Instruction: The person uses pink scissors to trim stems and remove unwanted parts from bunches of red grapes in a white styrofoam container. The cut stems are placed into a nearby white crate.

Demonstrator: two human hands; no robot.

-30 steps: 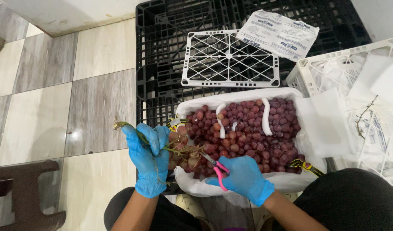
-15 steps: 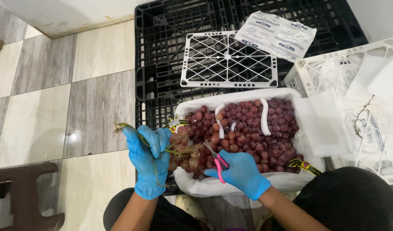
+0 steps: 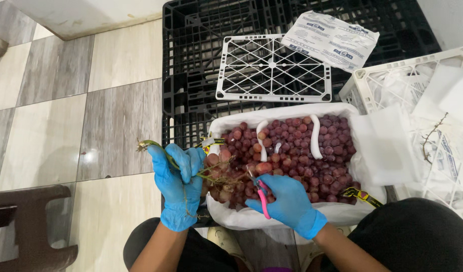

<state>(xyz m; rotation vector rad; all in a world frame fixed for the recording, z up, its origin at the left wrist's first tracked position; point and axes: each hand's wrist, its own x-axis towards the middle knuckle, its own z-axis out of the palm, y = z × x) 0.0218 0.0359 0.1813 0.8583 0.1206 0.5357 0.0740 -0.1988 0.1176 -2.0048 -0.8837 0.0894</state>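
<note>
My left hand (image 3: 177, 185), in a blue glove, grips the green stem (image 3: 152, 145) of a bunch of red grapes (image 3: 226, 176) held at the left end of the box. In a blue glove too, my right hand (image 3: 288, 202) holds small pink-handled scissors (image 3: 261, 193), their blades pointing up into that bunch. A white-lined box (image 3: 357, 151) full of red grapes (image 3: 302, 151) lies in front of me, with white foam strips (image 3: 315, 136) among the fruit.
A black plastic pallet (image 3: 191, 75) lies under the box, with a white lattice lid (image 3: 273, 69) and a printed white sheet (image 3: 331, 40) on it. A white crate (image 3: 433, 121) with paper and a bare stem stands at the right. A dark brown stool (image 3: 25, 226) stands at the lower left on the tiled floor.
My right hand with the scissors has shifted slightly up and left toward the bunch. My left hand keeps its hold on the stem.
</note>
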